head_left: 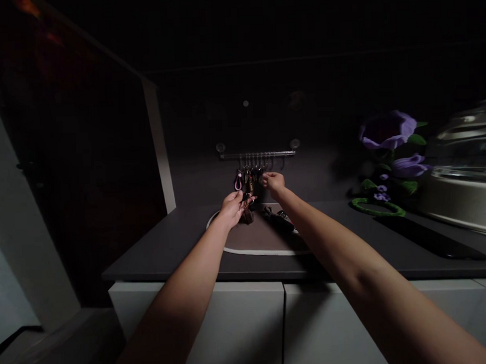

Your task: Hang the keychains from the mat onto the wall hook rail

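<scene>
A clear rail with several hooks (258, 155) is fixed to the dark back wall, with keychains hanging in a row, among them a pink strap loop (238, 182) and a dark tag with pale lettering (251, 186). Below them my left hand (230, 208) is closed at the fingertips around a keychain with a brown fob (248, 216). Just right of the hanging keychains, my right hand (274, 184) is raised to the hooks with its fingers pinched together. Shadow hides whatever lies between those fingers.
A brown mat with a pale rim (245, 240) lies on the dark countertop (165, 248), bearing dark items (279, 219). To the right are purple craft flowers (388, 132) with a green ring base, a long black flat object (432, 239) and a large domed pot (462, 195).
</scene>
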{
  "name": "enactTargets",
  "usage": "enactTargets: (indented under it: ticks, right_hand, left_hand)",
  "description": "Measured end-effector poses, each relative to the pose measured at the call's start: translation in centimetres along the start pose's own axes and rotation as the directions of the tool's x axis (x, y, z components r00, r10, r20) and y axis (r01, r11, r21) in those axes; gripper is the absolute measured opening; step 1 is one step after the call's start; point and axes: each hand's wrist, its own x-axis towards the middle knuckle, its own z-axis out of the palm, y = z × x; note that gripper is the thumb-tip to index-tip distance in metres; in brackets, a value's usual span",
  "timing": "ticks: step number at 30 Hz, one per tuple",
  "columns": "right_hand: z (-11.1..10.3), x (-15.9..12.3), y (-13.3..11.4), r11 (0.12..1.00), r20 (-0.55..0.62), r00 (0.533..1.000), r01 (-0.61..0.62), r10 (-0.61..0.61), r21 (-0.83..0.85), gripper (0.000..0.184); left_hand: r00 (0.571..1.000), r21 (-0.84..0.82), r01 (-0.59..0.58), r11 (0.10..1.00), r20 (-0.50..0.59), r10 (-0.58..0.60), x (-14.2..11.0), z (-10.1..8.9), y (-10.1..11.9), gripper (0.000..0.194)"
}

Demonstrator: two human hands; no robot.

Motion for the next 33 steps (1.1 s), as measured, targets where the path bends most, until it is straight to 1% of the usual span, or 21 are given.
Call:
enactTargets:
  ticks: [1,2,4,7,10,12,15,19,22,28,33]
  right_hand:
    - [-0.1,-0.8,-0.2,0.998,-0.005,0.998,-0.060,0.060,0.025,0.006]
    - [-0.2,-1.6,-0.4,0.996,0.015,0.997,-0.077,0.076,0.049,0.006]
    - [-0.4,-3.2,-0.7,0.995,0.089,0.994,-0.069,0.063,0.070,0.007]
    - [-0.9,-5.4,-0.9,0.998,0.182,0.983,0.017,-0.026,0.055,0.016]
    - [-1.4,-7.2,-0.8,0.991,0.254,0.958,0.129,-0.129,0.018,0.023]
    - [-1.7,-8.2,-0.7,0.983,0.311,0.935,0.184,-0.173,-0.006,0.024]
    - [-1.9,-9.2,-0.6,0.971,0.390,0.898,0.236,-0.203,-0.038,0.023]
    - [-1.8,-9.5,-0.4,0.951,0.434,0.872,0.294,-0.226,-0.096,0.019]
    - [-1.8,-9.1,-0.3,0.947,0.467,0.856,0.303,-0.221,-0.108,0.017]
    - [-2.1,-8.7,-0.5,0.963,0.465,0.863,0.260,-0.199,-0.069,0.014]
    - [-2.2,-8.0,-0.2,0.985,0.459,0.874,0.169,-0.159,0.021,0.019]
  left_hand:
    - [1.000,-0.001,-0.003,1.000,-0.002,0.003,0.0,0.0,0.0,0.010]
    - [1.000,0.000,-0.006,1.000,-0.002,0.006,0.1,0.0,0.0,0.011]
    - [1.000,0.008,-0.008,1.000,0.002,0.008,0.2,-0.1,0.0,0.011]
    - [1.000,0.015,-0.014,1.000,0.006,0.014,0.3,-0.2,0.0,0.011]
    - [1.000,0.005,-0.014,1.000,-0.010,0.015,0.2,-0.2,0.1,0.011]
    - [1.000,0.007,-0.011,1.000,-0.023,0.011,0.1,-0.2,0.2,0.010]
    - [1.000,0.027,-0.014,1.000,-0.026,0.015,0.1,-0.2,0.2,0.011]
    - [0.999,0.049,-0.036,0.998,-0.020,0.037,0.2,-0.4,0.1,0.010]
    - [0.999,0.054,-0.054,0.997,0.008,0.054,0.3,-0.5,0.2,0.008]
    - [0.995,0.028,-0.087,0.996,0.047,0.086,0.5,-0.6,0.2,0.007]
    - [0.995,0.058,-0.097,0.994,0.038,0.095,0.8,-0.8,-0.2,0.009]
